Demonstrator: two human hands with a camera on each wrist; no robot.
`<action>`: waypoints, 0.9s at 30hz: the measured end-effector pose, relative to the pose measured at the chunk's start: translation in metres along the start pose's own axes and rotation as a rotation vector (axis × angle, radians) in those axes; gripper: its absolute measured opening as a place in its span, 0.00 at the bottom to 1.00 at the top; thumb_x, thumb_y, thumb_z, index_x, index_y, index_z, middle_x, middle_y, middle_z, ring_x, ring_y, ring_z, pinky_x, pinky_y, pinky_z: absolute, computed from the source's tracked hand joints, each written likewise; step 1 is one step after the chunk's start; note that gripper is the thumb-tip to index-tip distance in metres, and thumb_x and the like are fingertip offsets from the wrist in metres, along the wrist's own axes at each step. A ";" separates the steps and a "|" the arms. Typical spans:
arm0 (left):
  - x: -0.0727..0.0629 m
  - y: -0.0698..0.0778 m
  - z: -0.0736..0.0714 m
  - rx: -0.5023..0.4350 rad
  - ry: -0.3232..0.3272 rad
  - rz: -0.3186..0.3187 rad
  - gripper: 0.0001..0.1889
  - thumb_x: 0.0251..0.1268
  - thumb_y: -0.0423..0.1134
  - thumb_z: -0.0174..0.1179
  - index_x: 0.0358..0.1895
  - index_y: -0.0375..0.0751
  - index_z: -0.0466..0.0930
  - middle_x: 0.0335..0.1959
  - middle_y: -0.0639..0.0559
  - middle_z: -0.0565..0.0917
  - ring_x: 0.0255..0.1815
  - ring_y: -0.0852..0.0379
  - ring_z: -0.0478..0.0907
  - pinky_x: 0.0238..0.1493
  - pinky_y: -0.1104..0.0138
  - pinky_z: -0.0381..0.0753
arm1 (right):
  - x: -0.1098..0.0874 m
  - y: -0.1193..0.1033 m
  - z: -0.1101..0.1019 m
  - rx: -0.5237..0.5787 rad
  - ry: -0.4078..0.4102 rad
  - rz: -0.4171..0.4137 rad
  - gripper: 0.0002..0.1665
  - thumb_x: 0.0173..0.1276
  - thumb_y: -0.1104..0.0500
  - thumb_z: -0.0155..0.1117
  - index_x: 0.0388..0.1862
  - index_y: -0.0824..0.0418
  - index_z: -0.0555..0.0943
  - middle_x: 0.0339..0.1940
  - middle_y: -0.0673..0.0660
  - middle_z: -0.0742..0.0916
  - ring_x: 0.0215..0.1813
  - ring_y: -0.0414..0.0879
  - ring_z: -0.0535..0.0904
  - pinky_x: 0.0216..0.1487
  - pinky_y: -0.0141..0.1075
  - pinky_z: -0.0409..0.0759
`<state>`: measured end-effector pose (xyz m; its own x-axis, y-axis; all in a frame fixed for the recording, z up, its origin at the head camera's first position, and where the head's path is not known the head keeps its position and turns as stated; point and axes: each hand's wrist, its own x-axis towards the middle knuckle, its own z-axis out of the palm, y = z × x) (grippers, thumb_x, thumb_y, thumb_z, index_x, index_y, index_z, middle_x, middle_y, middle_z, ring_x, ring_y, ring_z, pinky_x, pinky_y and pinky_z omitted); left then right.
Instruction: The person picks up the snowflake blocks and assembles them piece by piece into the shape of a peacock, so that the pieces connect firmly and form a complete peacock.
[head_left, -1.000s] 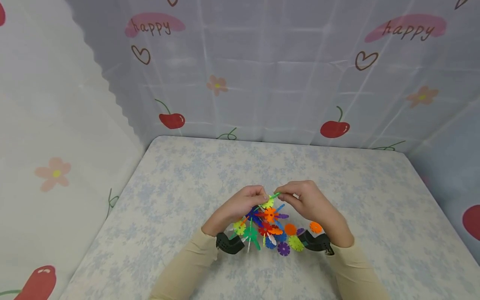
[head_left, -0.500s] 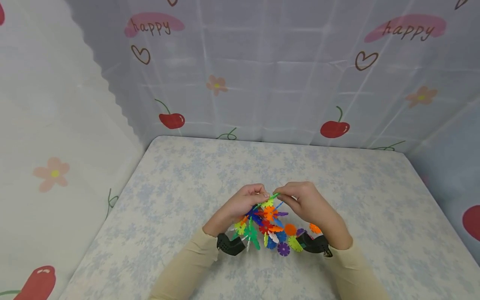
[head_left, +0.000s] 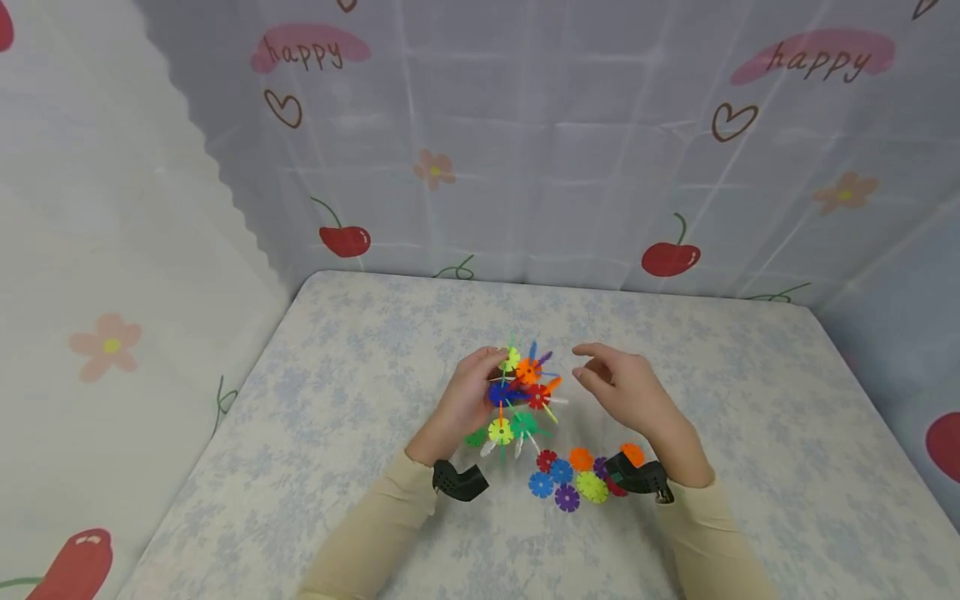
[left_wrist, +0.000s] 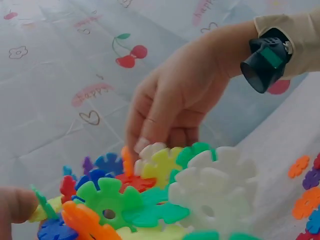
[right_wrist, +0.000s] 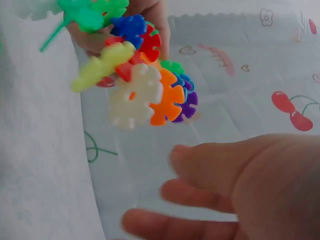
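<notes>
My left hand point(head_left: 467, 396) grips a cluster of interlocking snowflake discs point(head_left: 537, 396), thumb near a yellow-green disc at its upper edge. The discs are green, blue, orange, red, yellow and white, slotted together at many angles. In the left wrist view the cluster point(left_wrist: 107, 200) fills the lower part, and only the thumb side of the left hand shows at the left edge. My right hand point(head_left: 626, 387) is held apart, to the right of the cluster, its fingers loosely bent with nothing between them. The right wrist view shows that hand point(right_wrist: 270, 185) below the cluster point(right_wrist: 135, 100), with a gap between.
Several loose discs lie on the table below the hands, among them a purple disc point(head_left: 567, 498), a yellow-green disc point(head_left: 592, 487) and an orange disc point(head_left: 581, 459). A pale patterned cloth covers the table point(head_left: 390, 333). Printed curtains point(head_left: 525, 167) stand behind and at both sides.
The right hand has let go of the green disc at the top of the cluster and drawn back slightly. The left hand has lifted and turned the cluster, uncovering a loose red disc.
</notes>
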<state>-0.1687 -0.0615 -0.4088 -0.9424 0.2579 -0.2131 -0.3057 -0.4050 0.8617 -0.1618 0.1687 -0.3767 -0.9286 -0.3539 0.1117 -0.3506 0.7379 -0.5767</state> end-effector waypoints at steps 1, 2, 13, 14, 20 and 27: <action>0.001 0.000 -0.002 -0.072 0.033 0.025 0.16 0.81 0.39 0.47 0.28 0.46 0.64 0.24 0.56 0.67 0.18 0.65 0.65 0.23 0.75 0.68 | 0.001 0.003 0.002 -0.023 -0.067 0.050 0.22 0.74 0.57 0.63 0.63 0.65 0.80 0.42 0.61 0.90 0.37 0.50 0.84 0.35 0.41 0.84; 0.002 0.000 -0.003 -0.126 0.066 0.048 0.16 0.80 0.38 0.47 0.27 0.47 0.62 0.24 0.56 0.66 0.18 0.65 0.64 0.24 0.75 0.67 | 0.003 0.006 0.004 -0.049 -0.147 0.098 0.22 0.73 0.55 0.65 0.61 0.65 0.80 0.42 0.61 0.89 0.37 0.50 0.83 0.37 0.42 0.85; 0.009 0.004 -0.005 -0.393 0.324 0.265 0.11 0.75 0.34 0.47 0.30 0.45 0.62 0.29 0.53 0.61 0.26 0.60 0.62 0.31 0.71 0.65 | 0.002 -0.001 0.056 -0.163 -0.556 0.232 0.23 0.48 0.55 0.85 0.31 0.57 0.77 0.26 0.49 0.76 0.29 0.45 0.70 0.30 0.36 0.67; 0.009 0.004 -0.005 -0.404 0.323 0.281 0.11 0.75 0.34 0.47 0.30 0.45 0.61 0.30 0.53 0.60 0.27 0.59 0.62 0.32 0.71 0.65 | 0.001 -0.002 0.059 -0.163 -0.558 0.226 0.23 0.47 0.55 0.85 0.29 0.57 0.76 0.25 0.49 0.74 0.28 0.44 0.69 0.29 0.36 0.65; 0.008 0.006 -0.003 -0.439 0.324 0.382 0.10 0.77 0.34 0.42 0.33 0.44 0.58 0.34 0.51 0.59 0.34 0.58 0.59 0.35 0.70 0.63 | 0.000 -0.010 0.066 -0.147 -0.556 0.181 0.22 0.50 0.57 0.84 0.24 0.56 0.75 0.21 0.48 0.74 0.24 0.43 0.69 0.27 0.35 0.63; 0.005 0.007 -0.002 -0.426 0.315 0.432 0.07 0.77 0.35 0.41 0.36 0.44 0.61 0.38 0.50 0.62 0.41 0.55 0.63 0.40 0.71 0.69 | 0.002 -0.009 0.069 -0.110 -0.534 0.163 0.18 0.57 0.60 0.80 0.20 0.56 0.76 0.20 0.48 0.77 0.20 0.42 0.71 0.27 0.33 0.67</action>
<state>-0.1756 -0.0645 -0.4049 -0.9668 -0.2458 -0.0705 0.1405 -0.7408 0.6568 -0.1518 0.1213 -0.4274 -0.7912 -0.4510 -0.4129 -0.2451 0.8525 -0.4617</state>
